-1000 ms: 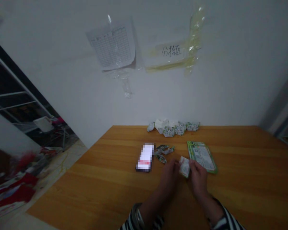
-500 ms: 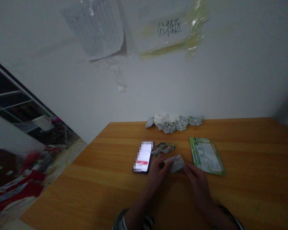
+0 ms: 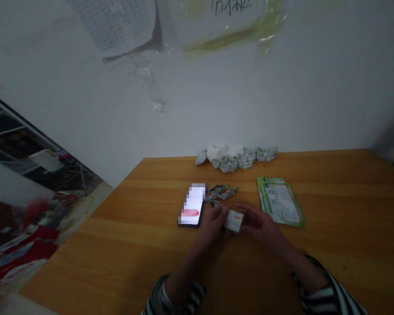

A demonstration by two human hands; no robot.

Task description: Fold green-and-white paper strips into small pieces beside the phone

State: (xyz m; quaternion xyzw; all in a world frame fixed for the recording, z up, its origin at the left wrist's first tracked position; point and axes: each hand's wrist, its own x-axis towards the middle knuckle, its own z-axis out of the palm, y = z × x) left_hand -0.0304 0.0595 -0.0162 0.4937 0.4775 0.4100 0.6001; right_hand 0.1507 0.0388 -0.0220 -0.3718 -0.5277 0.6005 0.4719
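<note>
Between my hands is a small white printed packet (image 3: pixel 233 221) with green and orange markings. My left hand (image 3: pixel 213 223) is closed on its left end, thumb over the top. Beside the packet's right edge, my right hand (image 3: pixel 259 225) has its fingers and thumb spread apart around it; whether they touch it I cannot tell. Just beyond my left hand lie a few twisted printed wrapper pieces (image 3: pixel 228 194). A phone (image 3: pixel 193 204) with a lit, partly blurred screen lies left of them. To the right, a green and white printed pouch (image 3: pixel 280 202) lies flat.
Crumpled printed wrappers (image 3: pixel 229 163) and white tissue-like wads (image 3: pixel 217 152) line the wooden table's (image 3: pixel 118 236) back edge against the wall (image 3: pixel 197 105). Taped papers (image 3: pixel 124 26) hang above. Red and white items (image 3: pixel 26 258) lie on the floor at left.
My right hand has gone from pinching the packet's right side to spread fingers beside it. The packet has turned and stays in my left hand. The view has tilted slightly down.
</note>
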